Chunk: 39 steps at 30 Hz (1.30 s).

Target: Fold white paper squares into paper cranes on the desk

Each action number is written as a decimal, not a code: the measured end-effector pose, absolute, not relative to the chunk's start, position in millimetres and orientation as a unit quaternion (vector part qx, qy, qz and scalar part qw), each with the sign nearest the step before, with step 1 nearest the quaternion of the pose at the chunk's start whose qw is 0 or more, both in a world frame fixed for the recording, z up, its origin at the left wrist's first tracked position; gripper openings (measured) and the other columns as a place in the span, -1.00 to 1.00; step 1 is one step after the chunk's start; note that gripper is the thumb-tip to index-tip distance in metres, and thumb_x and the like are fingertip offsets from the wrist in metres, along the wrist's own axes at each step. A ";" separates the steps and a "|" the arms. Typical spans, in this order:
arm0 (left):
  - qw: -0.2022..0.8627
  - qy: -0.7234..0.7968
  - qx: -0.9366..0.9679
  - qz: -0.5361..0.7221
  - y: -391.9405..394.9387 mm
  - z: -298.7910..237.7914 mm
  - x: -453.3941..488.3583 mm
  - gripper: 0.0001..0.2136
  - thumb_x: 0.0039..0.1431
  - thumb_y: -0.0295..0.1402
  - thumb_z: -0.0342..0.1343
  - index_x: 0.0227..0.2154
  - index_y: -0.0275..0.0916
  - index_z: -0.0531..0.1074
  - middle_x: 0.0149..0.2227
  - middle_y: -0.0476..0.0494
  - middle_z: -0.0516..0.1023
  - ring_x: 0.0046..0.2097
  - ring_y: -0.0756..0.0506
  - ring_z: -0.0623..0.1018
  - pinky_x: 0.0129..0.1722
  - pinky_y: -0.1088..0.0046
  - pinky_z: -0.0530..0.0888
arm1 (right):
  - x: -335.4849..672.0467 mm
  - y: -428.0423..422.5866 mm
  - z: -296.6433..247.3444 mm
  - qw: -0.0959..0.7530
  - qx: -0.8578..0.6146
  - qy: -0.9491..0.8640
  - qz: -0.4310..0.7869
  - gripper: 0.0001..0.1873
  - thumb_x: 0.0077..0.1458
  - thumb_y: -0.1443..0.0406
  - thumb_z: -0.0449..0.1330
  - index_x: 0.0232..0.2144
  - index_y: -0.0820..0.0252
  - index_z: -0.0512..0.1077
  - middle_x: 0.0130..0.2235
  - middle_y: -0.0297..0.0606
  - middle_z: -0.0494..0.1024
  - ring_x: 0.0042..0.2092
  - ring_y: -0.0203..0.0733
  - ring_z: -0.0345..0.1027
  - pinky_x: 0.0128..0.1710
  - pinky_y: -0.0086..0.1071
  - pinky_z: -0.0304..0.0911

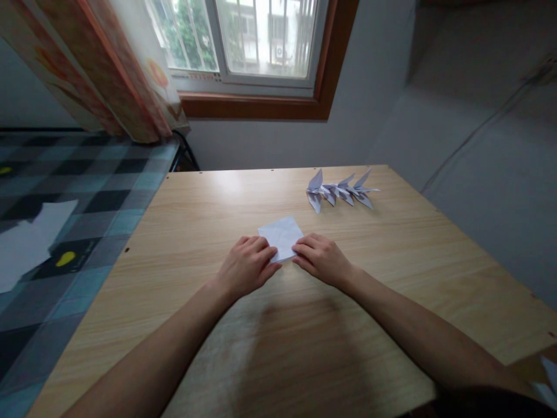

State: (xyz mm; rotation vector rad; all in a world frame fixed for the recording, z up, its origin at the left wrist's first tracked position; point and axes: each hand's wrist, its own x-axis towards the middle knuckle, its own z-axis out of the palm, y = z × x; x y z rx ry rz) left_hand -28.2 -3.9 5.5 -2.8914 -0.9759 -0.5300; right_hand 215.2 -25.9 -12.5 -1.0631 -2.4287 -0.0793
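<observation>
A small white square of paper (282,235) lies flat on the light wooden table (209,197). My left hand (246,266) rests on its near left corner, fingers curled and pressed down on the sheet. My right hand (321,258) presses on the near right edge, fingertips bent onto the paper. The two hands almost meet at the sheet's near corner. Farther back and to the right stands a row of several folded white paper cranes (339,190).
A bed with a grey-and-teal checked cover (87,191) lies left of the table, with white sheets of paper (30,241) on it. A window (248,40) with an orange patterned curtain (108,75) is ahead. A grey wall (487,162) runs along the right.
</observation>
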 end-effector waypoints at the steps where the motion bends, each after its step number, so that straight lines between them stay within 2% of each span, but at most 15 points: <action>1: 0.019 -0.316 -0.932 -0.179 -3.9 5.7 -28.3 -0.76 0.31 -0.19 0.05 -0.23 -0.23 0.52 -0.25 -0.17 0.53 -0.19 -0.16 0.52 -0.12 0.23 0.39 | 215.4 -25.6 -12.5 0.243 -0.390 -0.888 -0.029 -0.85 0.28 0.24 0.18 -0.27 0.19 0.50 -0.21 -0.12 0.58 -0.15 -0.07 0.42 -0.12 -0.22 0.35; 7: 0.000 -0.319 -0.924 -0.213 -1.4 2.6 -28.8 -0.77 0.35 -0.32 -0.03 -0.31 -0.21 0.53 -0.27 -0.14 0.56 -0.22 -0.12 0.53 -0.15 0.28 0.41 | 213.7 -26.4 -11.6 0.261 -0.407 -0.875 -0.005 -0.80 0.28 0.20 0.18 -0.29 0.20 0.51 -0.24 -0.10 0.58 -0.17 -0.06 0.42 -0.14 -0.22 0.33; 12: -0.027 -0.343 -0.910 -0.232 0.4 -0.1 -28.7 -0.74 0.37 -0.32 -0.06 -0.38 -0.23 0.48 -0.32 -0.16 0.58 -0.24 -0.12 0.54 -0.14 0.29 0.45 | 210.7 -26.8 -12.8 0.273 -0.430 -0.860 0.018 -0.81 0.32 0.31 0.10 -0.23 0.20 0.52 -0.25 -0.14 0.61 -0.17 -0.08 0.44 -0.13 -0.23 0.35; 18: -0.057 -0.376 -0.876 -0.295 -2.2 -0.3 -28.0 -0.79 0.34 -0.37 -0.06 -0.10 -0.29 0.43 -0.27 -0.19 0.61 -0.25 -0.12 0.57 -0.18 0.30 0.49 | 210.0 -24.8 -15.0 0.275 -0.452 -0.848 0.026 -0.79 0.29 0.39 0.08 -0.16 0.18 0.51 -0.24 -0.14 0.62 -0.17 -0.08 0.45 -0.14 -0.25 0.35; 20: -0.057 -0.377 -0.874 -0.300 -3.2 0.5 -27.8 -0.79 0.31 -0.41 -0.06 -0.08 -0.29 0.41 -0.28 -0.18 0.61 -0.25 -0.12 0.58 -0.18 0.31 0.50 | 209.9 -24.2 -15.9 0.276 -0.457 -0.845 0.028 -0.81 0.29 0.39 0.09 -0.16 0.19 0.51 -0.24 -0.14 0.62 -0.16 -0.07 0.45 -0.14 -0.25 0.34; 23: -0.058 -0.373 -0.875 -0.305 -3.7 1.8 -27.6 -0.81 0.23 -0.48 -0.04 -0.14 -0.26 0.39 -0.33 -0.13 0.60 -0.28 -0.12 0.57 -0.22 0.32 0.49 | 209.4 -23.7 -16.8 0.276 -0.465 -0.841 0.035 -0.83 0.28 0.40 0.10 -0.18 0.20 0.50 -0.23 -0.12 0.61 -0.15 -0.07 0.45 -0.13 -0.26 0.33; 26: -0.053 -0.370 -0.876 -0.305 -2.9 2.0 -27.8 -0.86 0.23 -0.46 -0.01 -0.17 -0.25 0.37 -0.35 -0.12 0.59 -0.30 -0.12 0.57 -0.24 0.32 0.48 | 209.1 -24.2 -15.2 0.291 -0.464 -0.835 0.049 -0.85 0.28 0.38 0.11 -0.20 0.22 0.49 -0.25 -0.12 0.60 -0.18 -0.08 0.45 -0.14 -0.27 0.32; 28: -0.052 -0.371 -0.875 -0.307 -2.0 1.0 -28.0 -0.88 0.27 -0.40 0.01 -0.16 -0.23 0.36 -0.35 -0.11 0.59 -0.31 -0.11 0.56 -0.24 0.32 0.48 | 209.2 -25.1 -12.8 0.303 -0.457 -0.834 0.062 -0.86 0.25 0.30 0.17 -0.19 0.24 0.48 -0.28 -0.14 0.59 -0.22 -0.09 0.44 -0.18 -0.28 0.31; 31: -0.067 -0.382 -0.867 -0.314 -0.9 -0.8 -28.2 -0.91 0.29 -0.39 0.03 -0.17 -0.21 0.36 -0.37 -0.06 0.57 -0.34 -0.09 0.55 -0.27 0.36 0.47 | 209.1 -26.2 -10.4 0.304 -0.445 -0.840 0.069 -0.74 0.17 0.17 0.28 -0.18 0.24 0.47 -0.31 -0.16 0.57 -0.26 -0.09 0.43 -0.23 -0.29 0.31; 35: -0.075 -0.405 -0.857 -0.309 -0.2 -0.7 -28.2 -0.96 0.27 -0.40 0.04 -0.30 -0.22 0.38 -0.41 -0.06 0.52 -0.37 -0.07 0.51 -0.33 0.39 0.44 | 207.7 -25.8 -11.7 0.305 -0.449 -0.838 0.060 -0.90 0.23 0.30 0.19 -0.23 0.21 0.46 -0.32 -0.17 0.57 -0.25 -0.11 0.44 -0.22 -0.30 0.31; 39: -0.057 -0.391 -0.877 -0.273 1.6 0.1 -28.5 -0.86 0.29 -0.41 0.03 -0.38 -0.22 0.42 -0.38 -0.12 0.53 -0.30 -0.11 0.50 -0.25 0.33 0.46 | 206.3 -24.2 -13.6 0.298 -0.457 -0.836 0.055 -0.87 0.27 0.38 0.10 -0.24 0.19 0.47 -0.28 -0.16 0.58 -0.21 -0.10 0.44 -0.17 -0.28 0.32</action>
